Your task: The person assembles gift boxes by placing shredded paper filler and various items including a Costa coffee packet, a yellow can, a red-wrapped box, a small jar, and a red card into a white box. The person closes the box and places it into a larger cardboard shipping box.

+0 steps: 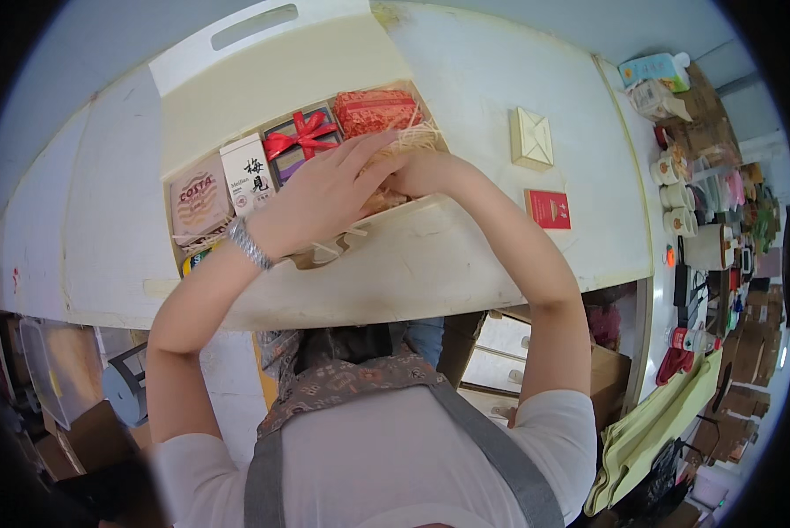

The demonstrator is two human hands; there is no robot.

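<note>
An open gift box [405,210] of pale card lies on the white table, its lid folded back beyond it. Inside, a pink Costa box [200,198] is at the left, beside a white carton [247,173] with dark writing. A dark box with a red ribbon bow [304,134] and a red patterned package [376,112] stand along the far side. My left hand [322,191], with a silvery bracelet at the wrist, reaches over the box's near middle. My right hand [428,173] is at the right end, among shredded paper filler [421,136]. The left fingers overlap the right hand, so what either holds is hidden.
Right of the gift box lie a small cream box [532,138] and a red card or packet [548,209]. A side surface at the far right carries white mugs [678,196], a bottle [693,340] and yellow-green sheets [652,429]. Drawers [500,346] stand beneath the table.
</note>
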